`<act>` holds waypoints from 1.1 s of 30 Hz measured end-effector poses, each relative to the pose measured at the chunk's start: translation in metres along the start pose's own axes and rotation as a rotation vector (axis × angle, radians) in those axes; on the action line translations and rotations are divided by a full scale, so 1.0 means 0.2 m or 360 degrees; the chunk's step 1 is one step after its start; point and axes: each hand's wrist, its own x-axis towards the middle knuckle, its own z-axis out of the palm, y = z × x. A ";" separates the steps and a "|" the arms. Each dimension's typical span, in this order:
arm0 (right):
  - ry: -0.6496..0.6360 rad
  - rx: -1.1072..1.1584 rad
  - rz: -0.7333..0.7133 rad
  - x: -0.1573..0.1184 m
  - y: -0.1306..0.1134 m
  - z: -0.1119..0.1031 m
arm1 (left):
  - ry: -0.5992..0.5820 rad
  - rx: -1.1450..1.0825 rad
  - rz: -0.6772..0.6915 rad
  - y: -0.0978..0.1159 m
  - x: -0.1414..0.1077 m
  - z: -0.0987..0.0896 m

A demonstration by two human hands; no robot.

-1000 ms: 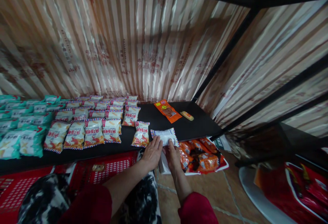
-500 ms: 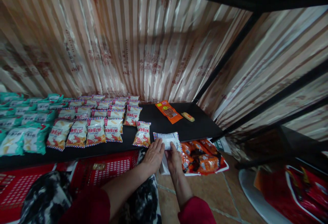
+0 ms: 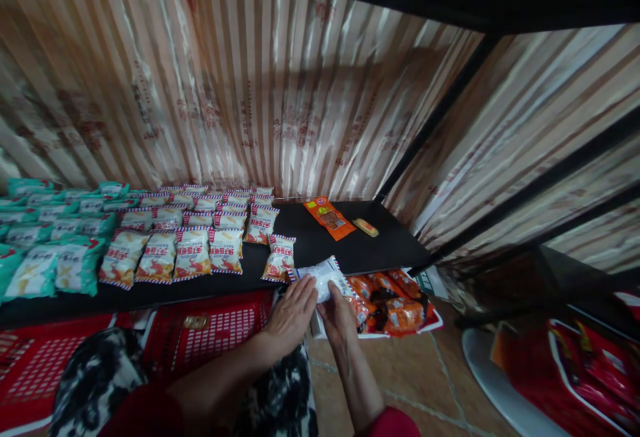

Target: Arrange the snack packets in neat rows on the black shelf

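A white snack bag with a striped edge (image 3: pixel 324 277) is held at the front edge of the black shelf (image 3: pixel 350 253). My left hand (image 3: pixel 295 307) lies over its left side, fingers together. My right hand (image 3: pixel 337 313) grips its lower right side, thumb on top. Just left of it stands a single white and orange bag (image 3: pixel 280 258). Farther left are rows of the same bags (image 3: pixel 193 252), then teal bags (image 3: pixel 77 265). An orange packet (image 3: pixel 329 218) and a small yellow packet (image 3: pixel 365 227) lie behind to the right.
Red baskets (image 3: pixel 225 330) stand below the shelf on the left. A box of orange packets (image 3: pixel 405 313) sits below at the right, and red packages (image 3: pixel 595 370) are farther right. A black frame post (image 3: pixel 440 117) rises at the right, before a striped curtain (image 3: pixel 300 90).
The held bag has tilted and shifted slightly left, its left end now close to the single bag. My left hand has moved slightly left with it. The whole view has shifted a little.
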 end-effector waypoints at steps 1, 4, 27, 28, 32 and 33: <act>-0.0004 0.0034 0.0045 -0.03 0.00 0.03 | 0.0010 0.0021 -0.0012 -0.01 -0.02 -0.01; -0.0014 0.0195 0.0205 -0.15 -0.02 0.12 | 0.0070 0.0113 -0.0019 -0.06 -0.11 -0.05; -0.0464 0.0242 0.0799 -0.49 0.22 0.50 | -0.0015 0.0211 0.0131 -0.41 -0.67 -0.41; -0.0480 0.0243 0.0822 -0.48 0.23 0.51 | -0.0029 0.0212 0.0150 -0.42 -0.68 -0.41; -0.0490 0.0202 0.0902 -0.48 0.27 0.52 | 0.0048 0.0266 0.0161 -0.44 -0.71 -0.41; -0.0497 0.0188 0.0910 -0.49 0.28 0.53 | 0.0077 0.0281 0.0156 -0.44 -0.72 -0.41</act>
